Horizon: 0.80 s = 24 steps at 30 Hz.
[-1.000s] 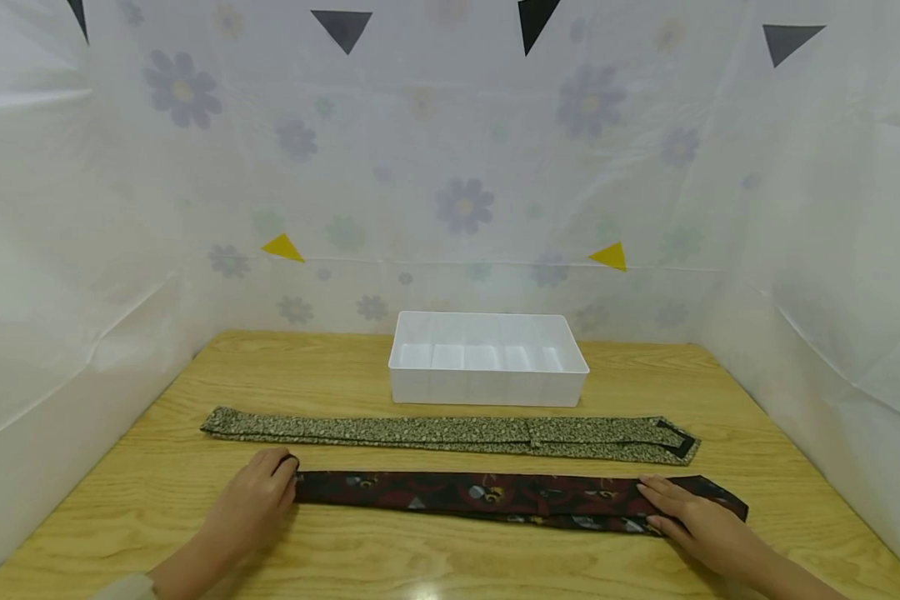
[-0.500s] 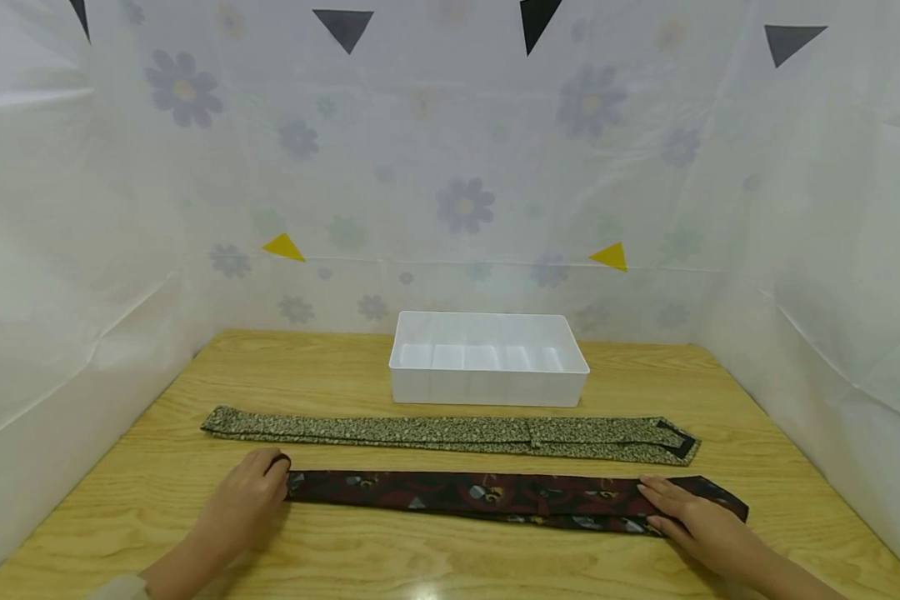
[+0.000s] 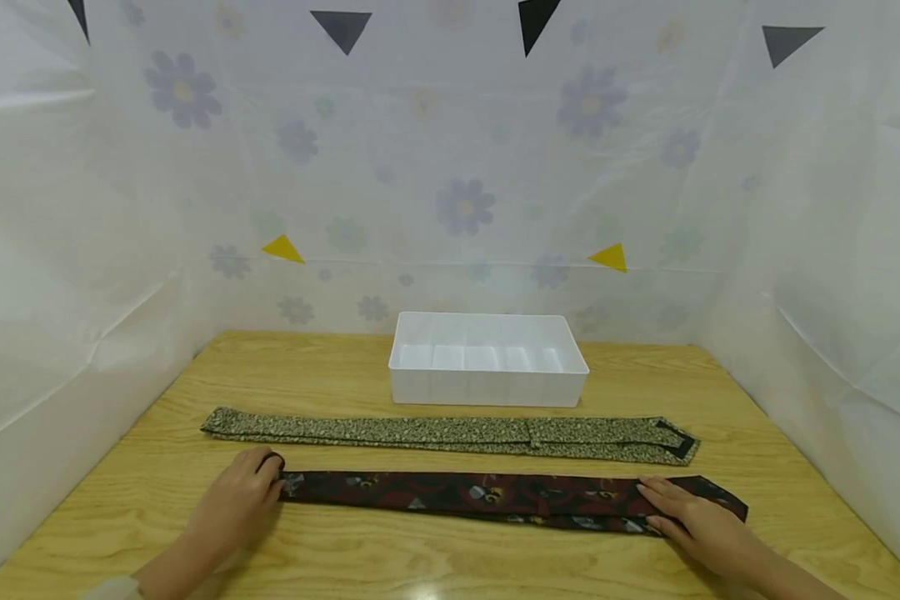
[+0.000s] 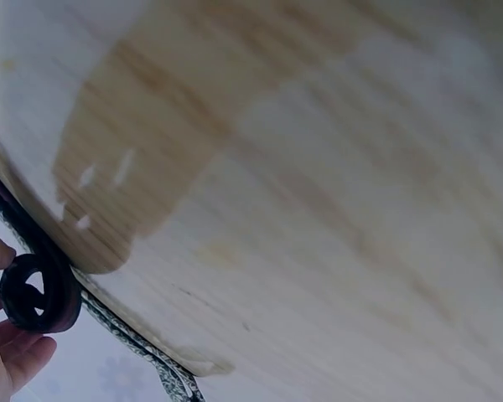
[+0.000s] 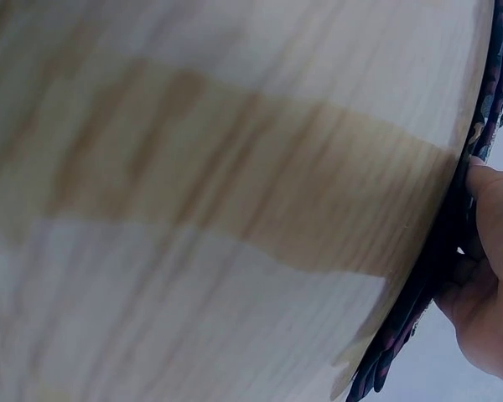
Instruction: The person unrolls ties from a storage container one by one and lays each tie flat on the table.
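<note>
A dark red and black patterned necktie (image 3: 457, 493) lies doubled lengthwise along the table. At its left end my left hand (image 3: 234, 506) holds a small curled loop between thumb and fingers. In the left wrist view the rolled end (image 4: 63, 306) shows as a dark coil with a gap in its middle, fingers (image 4: 25, 364) around it. My right hand (image 3: 701, 525) rests on the tie near its wide pointed end, fingers laid straight across the fabric. In the right wrist view the thumb side of that hand touches the tie (image 5: 427, 276); part of its fingers is hidden.
Behind the dark tie, a green-beige patterned necktie (image 3: 435, 431) lies stretched out, roughly parallel. A white open box (image 3: 487, 388) stands farther back on the wooden table (image 3: 307, 375). White sheets with flower prints (image 3: 465, 206) enclose the back and sides.
My left hand has slid slightly to the left with the curled end, and more of the tie lies flat beside it. The right hand has stayed in place.
</note>
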### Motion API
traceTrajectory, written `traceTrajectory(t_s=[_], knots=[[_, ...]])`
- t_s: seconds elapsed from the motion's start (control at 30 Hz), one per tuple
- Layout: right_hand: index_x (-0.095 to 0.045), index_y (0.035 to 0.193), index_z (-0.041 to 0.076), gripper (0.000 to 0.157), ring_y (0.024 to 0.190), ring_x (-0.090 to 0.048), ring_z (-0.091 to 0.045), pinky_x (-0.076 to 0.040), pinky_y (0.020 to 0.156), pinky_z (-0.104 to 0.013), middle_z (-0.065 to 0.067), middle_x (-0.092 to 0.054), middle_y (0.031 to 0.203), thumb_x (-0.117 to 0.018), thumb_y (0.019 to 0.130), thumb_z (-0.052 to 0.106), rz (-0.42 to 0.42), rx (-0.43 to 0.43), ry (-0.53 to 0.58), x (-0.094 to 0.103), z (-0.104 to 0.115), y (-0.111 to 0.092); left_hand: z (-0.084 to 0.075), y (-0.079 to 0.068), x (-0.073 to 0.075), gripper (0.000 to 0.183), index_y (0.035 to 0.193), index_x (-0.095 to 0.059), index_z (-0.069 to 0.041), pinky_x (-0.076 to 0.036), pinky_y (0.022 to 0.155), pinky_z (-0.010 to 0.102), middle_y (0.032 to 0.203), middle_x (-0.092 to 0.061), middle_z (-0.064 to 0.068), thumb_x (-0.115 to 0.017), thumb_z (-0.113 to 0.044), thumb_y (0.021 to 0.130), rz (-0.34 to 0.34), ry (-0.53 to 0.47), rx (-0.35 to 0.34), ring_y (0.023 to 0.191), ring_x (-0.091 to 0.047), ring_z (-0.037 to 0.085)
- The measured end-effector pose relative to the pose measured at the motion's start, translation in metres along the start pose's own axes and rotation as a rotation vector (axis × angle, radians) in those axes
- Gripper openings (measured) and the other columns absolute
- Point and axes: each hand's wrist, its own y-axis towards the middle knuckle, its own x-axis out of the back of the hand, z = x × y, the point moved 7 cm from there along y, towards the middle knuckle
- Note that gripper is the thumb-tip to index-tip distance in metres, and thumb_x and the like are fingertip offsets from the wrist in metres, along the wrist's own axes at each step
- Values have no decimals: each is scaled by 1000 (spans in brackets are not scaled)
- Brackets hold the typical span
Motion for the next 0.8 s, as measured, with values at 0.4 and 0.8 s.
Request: traceTrajectory(t_s=[0.4,0.8], knots=[[-60,122,0,45,93,-65,-31,-55,66,-34,-24,-57,125,-61,88,28,8,0,8,-1,0,-1,6,-4,3,56,78,-61,2,-52,54,32,79,-57,14,-17,-26,99,-17,11,-21,69,-58,25],[-60,121,0,44,93,-65,-29,-55,67,-33,-23,-58,124,-61,87,28,-26,14,-10,1,1,-1,7,-8,5,27,77,-62,4,-51,52,29,81,-56,15,-45,-8,94,65,56,-29,69,-57,25]])
